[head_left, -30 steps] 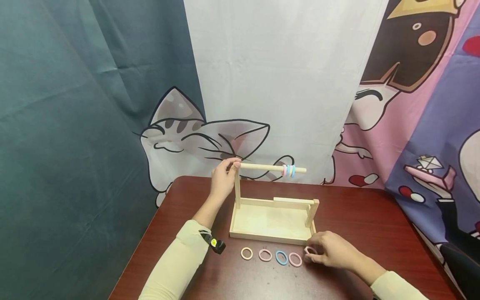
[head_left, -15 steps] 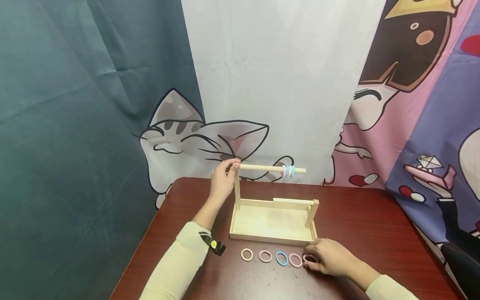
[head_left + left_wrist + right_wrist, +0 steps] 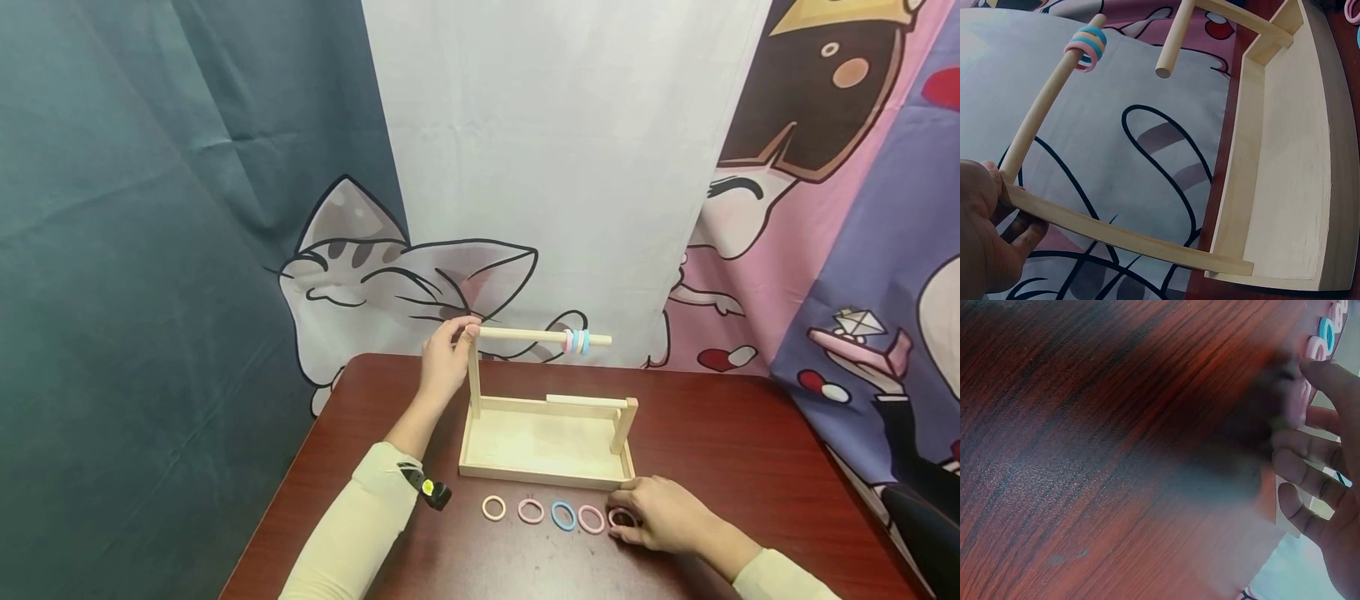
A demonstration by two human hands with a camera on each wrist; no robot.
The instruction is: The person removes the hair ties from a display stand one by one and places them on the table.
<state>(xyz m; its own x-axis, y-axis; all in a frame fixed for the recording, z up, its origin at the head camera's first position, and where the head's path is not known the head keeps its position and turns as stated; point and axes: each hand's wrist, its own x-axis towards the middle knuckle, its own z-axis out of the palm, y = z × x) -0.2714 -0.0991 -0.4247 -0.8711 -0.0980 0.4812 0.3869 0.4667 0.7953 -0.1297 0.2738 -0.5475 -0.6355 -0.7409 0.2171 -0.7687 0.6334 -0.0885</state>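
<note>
Tray (image 3: 543,442) sits toward the far edge of the worktop (image 3: 735,433) in my head view. At its left end a tall post (image 3: 475,385) carries a long rod (image 3: 521,334), with four rings (image 3: 576,342) near the free tip; at its right end a short post (image 3: 622,430) bears a short rod (image 3: 585,401). Along the tray's near edge lie a cream ring (image 3: 494,519), a pink ring (image 3: 532,522), a blue ring (image 3: 553,512) and a second pink ring (image 3: 580,517), set side by side, I judge, so each can be picked out singly. The left hand (image 3: 447,358) clasps the top of the tall post, probably to steady the frame. Just off the tray's near right corner, the right hand (image 3: 663,512) is at an end pink ring (image 3: 610,520) that finishes the row.

From the left wrist, I see fingers curled round the post where the long rod joins it. That grip leaves the rod's length free; its rings run pink, blue, cream, blue toward the unsupported tip.

From the right wrist, thumb and forefinger pinch the end pink ring; the other fingers are bent and slightly apart. Fingertips on the rim suit so thin a ring, I think; blur hides how firmly they press.
</note>
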